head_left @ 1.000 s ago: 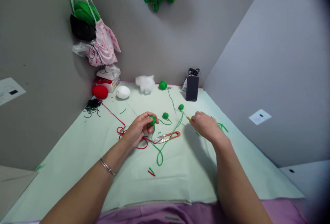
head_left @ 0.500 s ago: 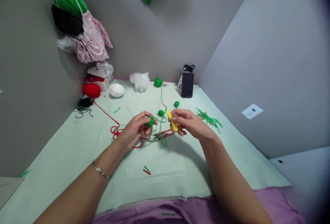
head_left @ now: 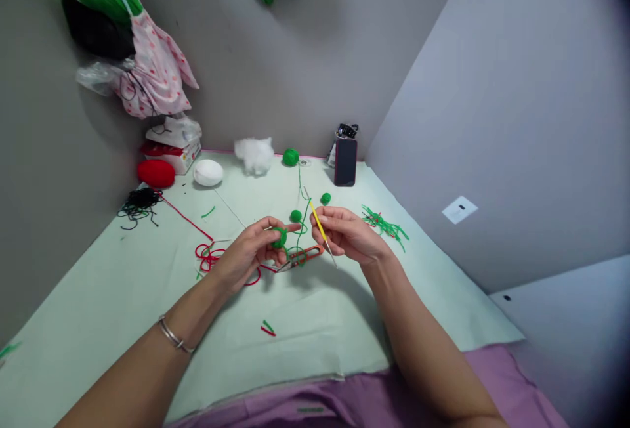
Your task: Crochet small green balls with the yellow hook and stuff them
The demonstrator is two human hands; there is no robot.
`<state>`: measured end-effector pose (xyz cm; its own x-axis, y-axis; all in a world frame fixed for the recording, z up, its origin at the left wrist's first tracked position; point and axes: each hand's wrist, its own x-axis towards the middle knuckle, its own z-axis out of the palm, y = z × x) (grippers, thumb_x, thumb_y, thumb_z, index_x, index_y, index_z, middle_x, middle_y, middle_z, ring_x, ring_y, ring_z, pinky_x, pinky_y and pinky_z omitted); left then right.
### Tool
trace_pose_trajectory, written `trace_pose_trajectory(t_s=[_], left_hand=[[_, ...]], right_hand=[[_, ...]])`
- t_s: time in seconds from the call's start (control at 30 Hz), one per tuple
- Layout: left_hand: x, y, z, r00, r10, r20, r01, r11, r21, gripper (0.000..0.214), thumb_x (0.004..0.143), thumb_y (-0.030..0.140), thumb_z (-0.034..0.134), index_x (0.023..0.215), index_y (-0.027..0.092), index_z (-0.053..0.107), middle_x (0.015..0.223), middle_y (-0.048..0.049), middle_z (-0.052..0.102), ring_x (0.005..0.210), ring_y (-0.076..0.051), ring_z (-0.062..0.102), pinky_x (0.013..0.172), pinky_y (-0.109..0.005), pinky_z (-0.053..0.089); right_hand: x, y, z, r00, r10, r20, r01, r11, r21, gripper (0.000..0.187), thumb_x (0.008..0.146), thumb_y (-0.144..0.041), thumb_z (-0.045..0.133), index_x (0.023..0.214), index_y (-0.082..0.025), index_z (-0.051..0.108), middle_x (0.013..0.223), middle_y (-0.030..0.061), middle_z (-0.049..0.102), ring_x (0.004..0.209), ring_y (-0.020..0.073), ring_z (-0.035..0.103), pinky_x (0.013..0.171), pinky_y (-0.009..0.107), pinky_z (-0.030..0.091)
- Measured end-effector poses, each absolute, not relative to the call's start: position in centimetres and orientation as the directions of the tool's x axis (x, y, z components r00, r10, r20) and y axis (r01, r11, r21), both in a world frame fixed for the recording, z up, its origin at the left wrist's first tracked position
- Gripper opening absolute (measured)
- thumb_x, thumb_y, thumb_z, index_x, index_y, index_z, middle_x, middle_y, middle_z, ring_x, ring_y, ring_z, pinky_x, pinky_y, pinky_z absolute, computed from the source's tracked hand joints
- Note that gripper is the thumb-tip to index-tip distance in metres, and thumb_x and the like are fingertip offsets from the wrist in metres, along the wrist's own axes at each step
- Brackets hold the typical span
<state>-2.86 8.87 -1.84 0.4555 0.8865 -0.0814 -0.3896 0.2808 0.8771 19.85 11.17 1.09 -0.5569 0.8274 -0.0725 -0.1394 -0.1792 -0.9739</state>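
Observation:
My left hand (head_left: 256,244) is closed on a small green crochet piece (head_left: 279,238), its index finger stretched to the right. Between the fingers of my right hand (head_left: 344,234) is a crochet hook (head_left: 319,221) with a yellow grip and metal ends, held at a slant. Green yarn (head_left: 300,182) runs from a green yarn ball (head_left: 291,157) at the back down to my left hand. Orange-handled scissors (head_left: 308,256) lie on the table just beyond and between my hands. Two small green balls (head_left: 296,216) sit behind them.
Red yarn (head_left: 209,257) lies loosely coiled left of my left hand. At the back stand red (head_left: 156,173) and white yarn balls (head_left: 208,172), white stuffing (head_left: 254,155) and a phone (head_left: 345,162). Green yarn scraps (head_left: 386,226) lie right; black yarn (head_left: 140,206) lies left. Bags (head_left: 155,67) hang on the wall.
The crochet hook has turned in my right hand, so its yellow grip now looks narrower and its metal ends show. The whole view has shifted, with things sitting further left.

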Motion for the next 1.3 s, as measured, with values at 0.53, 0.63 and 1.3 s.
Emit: trace_pose_trajectory(t_s=[0.53,0.63,1.3], left_hand=[[-5.4,10.0,-0.6,0.317,0.948,-0.037,-0.636,0.242,0.733,0.017,0.074,0.018,0.077,0.087,0.013,0.067,0.084,-0.0036,0.07,0.05,-0.004,0.054,0.046,-0.012,0.047],[-6.1,10.7,-0.6,0.167,0.985,-0.046,-0.702,0.152,0.696,0.013,0.075,0.016,0.072,0.086,0.014,0.065,0.084,-0.0028,0.07,0.051,-0.003,0.053,0.048,-0.011,0.047],[-3.2,9.3,-2.0,0.299,0.951,-0.075,-0.529,0.23,0.817,0.007,0.084,0.017,0.07,0.083,0.014,0.063,0.116,-0.0188,0.079,0.054,-0.011,0.067,0.052,-0.023,0.054]], right_hand=[[19.4,11.1,0.3,-0.475,0.877,-0.07,0.058,-0.048,-0.997,0.024,0.089,-0.039,0.071,0.085,-0.016,0.064,0.056,-0.0063,0.051,0.048,0.0061,0.034,0.046,0.022,0.018],[19.5,10.9,0.7,-0.512,0.854,-0.094,0.081,-0.061,-0.995,0.027,0.086,-0.041,0.077,0.089,-0.015,0.068,0.058,-0.007,0.048,0.051,0.0063,0.034,0.047,0.022,0.019],[18.4,10.6,0.4,-0.171,0.941,0.291,-0.219,0.252,-0.943,0.04,0.092,-0.058,0.07,0.078,-0.021,0.074,0.095,0.0047,0.067,0.088,0.0156,0.061,0.081,0.028,0.052]])
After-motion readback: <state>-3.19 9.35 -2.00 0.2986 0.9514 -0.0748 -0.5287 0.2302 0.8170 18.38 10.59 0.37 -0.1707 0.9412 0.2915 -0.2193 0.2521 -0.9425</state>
